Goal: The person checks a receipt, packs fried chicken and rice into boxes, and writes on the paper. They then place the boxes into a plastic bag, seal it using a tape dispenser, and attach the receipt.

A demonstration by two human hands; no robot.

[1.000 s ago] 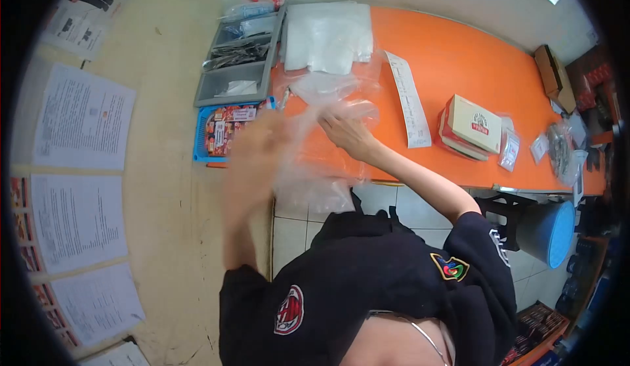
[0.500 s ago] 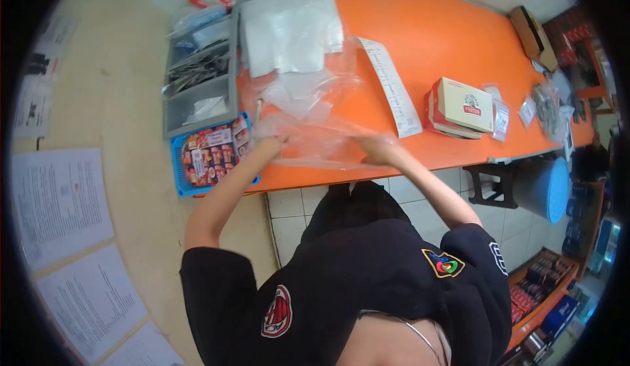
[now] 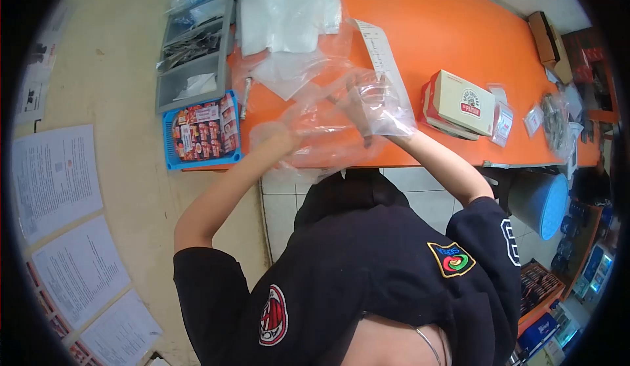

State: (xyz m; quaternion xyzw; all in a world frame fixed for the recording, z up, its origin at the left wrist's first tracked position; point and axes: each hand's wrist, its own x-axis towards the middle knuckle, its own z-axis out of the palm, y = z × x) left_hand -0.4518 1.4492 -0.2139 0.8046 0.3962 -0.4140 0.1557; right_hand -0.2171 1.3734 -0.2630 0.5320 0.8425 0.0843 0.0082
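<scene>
Head view: the left hand (image 3: pixel 282 139) and right hand (image 3: pixel 359 110) handle one crumpled, clear plastic bag (image 3: pixel 321 120) over the orange tabletop's (image 3: pixel 420 11) near edge.
The step looks like spreading the film; the next move seems to call for a light hold. The left hand touches it at eight o'clock, fingers too blurred to tell; the right, seen through plastic near three, has its fingers apart. Around the bag: one blue plastic basket (image 3: pixel 168 144) at nine, one grey compartment tray (image 3: pixel 224 61) at ten, one long white paper slip (image 3: pixel 386 57) past one, at least one cream-and-red cardboard box (image 3: pixel 461 103) at three.
</scene>
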